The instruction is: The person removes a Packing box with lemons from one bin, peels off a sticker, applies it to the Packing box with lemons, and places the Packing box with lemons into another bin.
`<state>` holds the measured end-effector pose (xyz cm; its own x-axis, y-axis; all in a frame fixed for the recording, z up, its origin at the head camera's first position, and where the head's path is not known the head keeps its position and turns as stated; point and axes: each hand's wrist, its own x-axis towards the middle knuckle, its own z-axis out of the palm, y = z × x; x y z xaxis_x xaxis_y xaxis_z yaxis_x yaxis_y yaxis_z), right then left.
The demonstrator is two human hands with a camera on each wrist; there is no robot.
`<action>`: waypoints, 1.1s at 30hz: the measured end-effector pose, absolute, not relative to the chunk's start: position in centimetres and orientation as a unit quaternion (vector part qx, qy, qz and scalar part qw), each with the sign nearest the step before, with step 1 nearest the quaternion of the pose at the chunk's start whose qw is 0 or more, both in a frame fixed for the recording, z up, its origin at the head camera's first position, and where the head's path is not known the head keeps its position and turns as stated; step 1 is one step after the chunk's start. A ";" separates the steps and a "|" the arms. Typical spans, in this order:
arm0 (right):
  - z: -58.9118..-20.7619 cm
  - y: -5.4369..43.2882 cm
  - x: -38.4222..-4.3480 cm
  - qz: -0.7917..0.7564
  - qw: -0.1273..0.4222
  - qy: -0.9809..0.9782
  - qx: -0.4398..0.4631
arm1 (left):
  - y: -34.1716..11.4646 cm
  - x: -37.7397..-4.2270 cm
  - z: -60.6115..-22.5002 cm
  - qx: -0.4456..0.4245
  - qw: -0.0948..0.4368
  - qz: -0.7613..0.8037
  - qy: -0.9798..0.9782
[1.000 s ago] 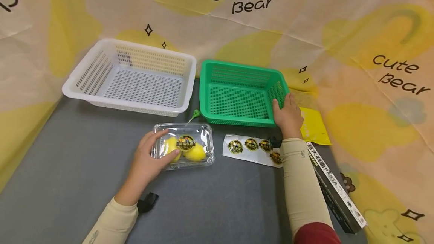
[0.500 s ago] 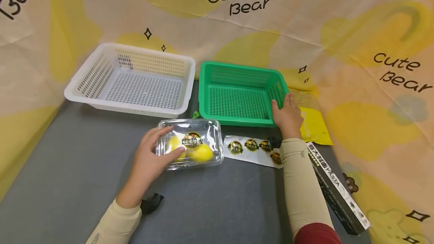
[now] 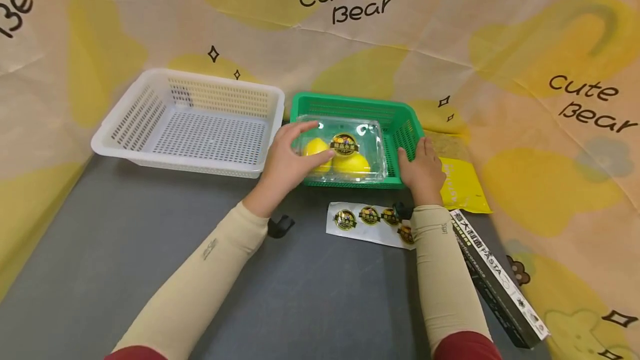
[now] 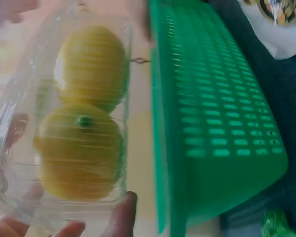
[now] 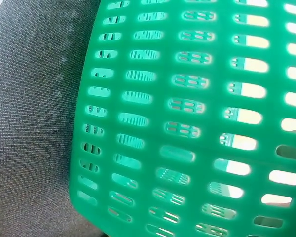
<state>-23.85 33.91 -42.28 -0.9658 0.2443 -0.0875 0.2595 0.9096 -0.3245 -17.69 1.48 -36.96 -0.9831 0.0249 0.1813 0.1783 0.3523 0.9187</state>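
Note:
My left hand (image 3: 285, 168) grips the left end of a clear plastic fruit box (image 3: 344, 144) with a round label on its lid. Two lemons (image 3: 352, 164) show through the plastic. In the head view the box overlaps the green basket (image 3: 360, 102); the left wrist view shows it raised beside the basket's rim (image 4: 163, 148), with a fingertip (image 4: 122, 215) at one edge. At the basket's right side my right hand (image 3: 424, 175) holds the rim, thumb inside and fingers outside. The right wrist view shows the slotted basket wall (image 5: 158, 113) but none of that hand's fingers.
A white basket (image 3: 272, 94) stands left of the green one. In front lies a sticker sheet (image 3: 360, 222), partly under the right wrist. To the right are a yellow packet (image 3: 465, 185) and a long pasta box (image 3: 500, 282). A small green object (image 4: 276, 226) lies near the green basket.
My left hand has lifted the fruit box from the table in front and carried it right and away, over the green basket. The right hand keeps its place on the basket.

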 end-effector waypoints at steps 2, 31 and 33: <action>-42.3 33.8 -23.8 -0.169 0.023 0.977 0.130 | 3.1 -20.0 -37.2 -0.057 0.059 -0.559 -0.825; -42.1 33.8 -23.9 -0.169 0.017 0.977 0.132 | 8.6 -26.6 -41.7 -0.018 -0.064 -0.418 -0.906; -42.0 33.7 -23.8 -0.172 0.019 0.976 0.134 | 8.6 -26.6 -41.8 -0.018 -0.067 -0.410 -0.910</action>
<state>-23.81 33.70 -42.05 -0.9634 0.2553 -0.0823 0.2680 0.9051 -0.3301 -26.61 8.60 -41.75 -0.9904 0.0883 -0.1065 -0.0213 0.6633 0.7480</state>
